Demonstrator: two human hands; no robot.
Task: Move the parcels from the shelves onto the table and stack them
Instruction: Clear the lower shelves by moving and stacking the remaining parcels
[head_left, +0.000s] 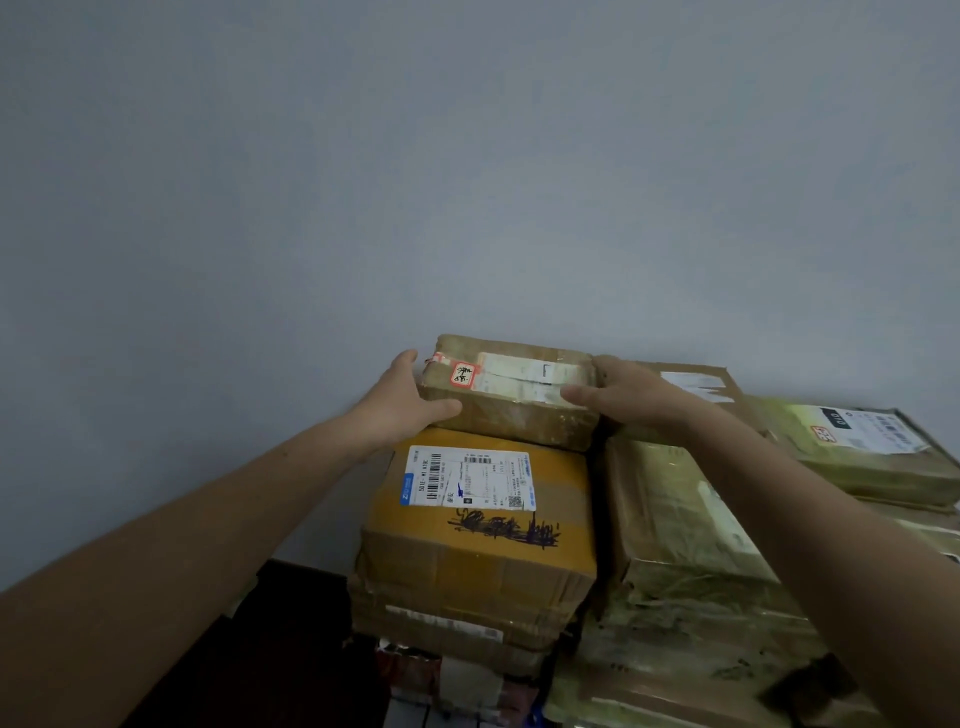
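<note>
A brown taped parcel (514, 395) with a red-edged sticker and a white label lies at the back against the wall, on top of other parcels. My left hand (408, 402) grips its left end, thumb across the front face. My right hand (621, 395) holds its right end, thumb on the front edge. Just in front of it sits a yellow-taped box (478, 530) with a shipping label and black scribble, on top of a stack of boxes.
To the right lie several flat parcels: a taped box (675, 519) beside the yellow one, a cardboard piece (696, 384) behind my right hand, and a labelled one (862, 447) at far right. A grey wall (467, 182) stands behind. Dark floor (291, 649) shows lower left.
</note>
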